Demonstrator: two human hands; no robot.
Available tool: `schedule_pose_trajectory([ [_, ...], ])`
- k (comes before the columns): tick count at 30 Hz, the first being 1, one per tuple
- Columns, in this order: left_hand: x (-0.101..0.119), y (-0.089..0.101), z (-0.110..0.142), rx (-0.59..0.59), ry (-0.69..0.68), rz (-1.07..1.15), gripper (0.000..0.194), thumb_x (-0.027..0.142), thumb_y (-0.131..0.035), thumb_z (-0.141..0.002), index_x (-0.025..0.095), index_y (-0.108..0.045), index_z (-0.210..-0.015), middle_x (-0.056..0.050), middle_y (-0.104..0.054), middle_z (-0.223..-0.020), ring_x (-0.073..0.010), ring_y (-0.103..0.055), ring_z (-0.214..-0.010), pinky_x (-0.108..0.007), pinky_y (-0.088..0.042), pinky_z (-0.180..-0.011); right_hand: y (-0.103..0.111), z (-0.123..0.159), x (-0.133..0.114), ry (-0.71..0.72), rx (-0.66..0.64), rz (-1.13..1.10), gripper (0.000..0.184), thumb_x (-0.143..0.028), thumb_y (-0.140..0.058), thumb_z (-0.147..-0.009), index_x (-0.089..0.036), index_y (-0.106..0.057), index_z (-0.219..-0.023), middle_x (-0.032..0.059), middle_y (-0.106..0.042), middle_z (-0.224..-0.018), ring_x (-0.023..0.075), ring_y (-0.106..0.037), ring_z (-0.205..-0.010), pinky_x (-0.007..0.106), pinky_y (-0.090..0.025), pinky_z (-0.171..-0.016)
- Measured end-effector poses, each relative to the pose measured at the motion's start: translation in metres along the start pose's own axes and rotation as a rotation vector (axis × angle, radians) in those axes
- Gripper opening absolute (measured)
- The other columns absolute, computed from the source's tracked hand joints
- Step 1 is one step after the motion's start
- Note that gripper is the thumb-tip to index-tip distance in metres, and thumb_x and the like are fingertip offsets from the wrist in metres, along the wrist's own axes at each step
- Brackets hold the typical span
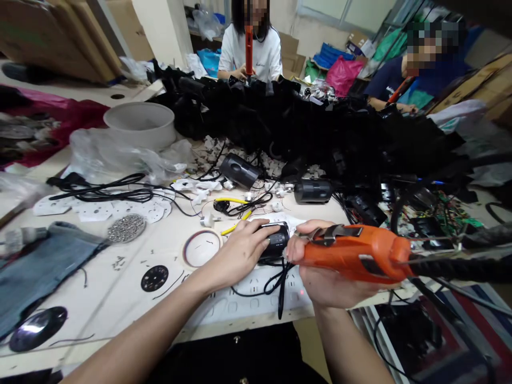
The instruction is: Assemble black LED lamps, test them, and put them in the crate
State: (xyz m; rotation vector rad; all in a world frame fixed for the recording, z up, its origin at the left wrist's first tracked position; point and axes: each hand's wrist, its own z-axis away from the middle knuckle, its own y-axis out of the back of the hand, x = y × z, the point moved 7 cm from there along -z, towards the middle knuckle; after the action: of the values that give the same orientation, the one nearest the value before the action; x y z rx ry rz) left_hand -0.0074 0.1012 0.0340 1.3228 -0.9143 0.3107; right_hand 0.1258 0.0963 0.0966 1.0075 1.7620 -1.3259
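Right now your left hand (240, 250) wraps its grip over a small black camera housing (276, 241) that sits on the table (120, 288), near the front edge. Your right hand (324, 277) is closed around an orange electric screwdriver (356, 256), held level with its front end just beside the housing. A black cable (272, 282) loops under the housing across a white power strip (248, 304).

The pale table is crowded: a white ring (202, 248), a black perforated disc (154, 278), white circuit boards (100, 208), a dish of screws (126, 228), denim cloth (44, 261) and two more black housings (276, 181). Behind them runs a long heap of black parts (320, 128). A white tub (140, 124) stands at the left. Across the table two people sit, each with an orange tool, among cardboard and coloured bags.
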Motion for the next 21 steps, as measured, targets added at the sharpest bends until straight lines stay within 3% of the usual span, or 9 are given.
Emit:
schedule_pose_trajectory([
  [7,-0.001,0.001,-0.001,-0.067,0.009,0.019,0.043,0.036,-0.032,-0.098,0.03,-0.049,-0.137,-0.006,-0.048,-0.138,-0.0268,-0.042,-0.125,-0.046,-0.034,-0.108,-0.006,-0.006,0.012,-0.036,-0.119,-0.006,0.079,-0.089,-0.049,-0.06,-0.018,-0.07,-0.085,0.0028,-0.058,-0.06,0.0172,-0.05,-0.049,0.029,-0.039,-0.046],
  [11,-0.002,0.003,-0.001,-0.094,0.007,0.034,0.044,0.038,-0.032,-0.098,0.032,-0.048,-0.138,-0.006,-0.049,-0.137,-0.0266,-0.043,-0.124,-0.046,-0.035,-0.107,-0.003,-0.002,0.011,-0.013,-0.075,0.023,0.08,-0.092,-0.05,-0.056,-0.019,-0.07,-0.081,0.0019,-0.057,-0.057,0.018,-0.05,-0.049,0.03,-0.039,-0.046],
  [17,-0.004,0.002,-0.003,-0.102,0.021,0.02,0.044,0.039,-0.032,-0.098,0.03,-0.048,-0.138,-0.007,-0.048,-0.138,-0.0263,-0.042,-0.125,-0.046,-0.033,-0.108,0.003,0.006,0.014,0.022,-0.052,0.245,0.073,-0.089,-0.044,-0.063,-0.023,-0.067,-0.083,0.0015,-0.057,-0.057,0.0196,-0.053,-0.052,0.033,-0.044,-0.052],
  [21,-0.005,0.003,-0.005,-0.082,-0.011,0.046,0.044,0.037,-0.033,-0.098,0.03,-0.048,-0.139,-0.007,-0.051,-0.134,-0.0255,-0.044,-0.123,-0.045,-0.033,-0.108,-0.002,-0.003,0.018,-0.01,-0.064,0.118,0.082,-0.094,-0.039,-0.059,-0.021,-0.067,-0.081,0.0013,-0.056,-0.056,0.0183,-0.049,-0.046,0.031,-0.039,-0.045],
])
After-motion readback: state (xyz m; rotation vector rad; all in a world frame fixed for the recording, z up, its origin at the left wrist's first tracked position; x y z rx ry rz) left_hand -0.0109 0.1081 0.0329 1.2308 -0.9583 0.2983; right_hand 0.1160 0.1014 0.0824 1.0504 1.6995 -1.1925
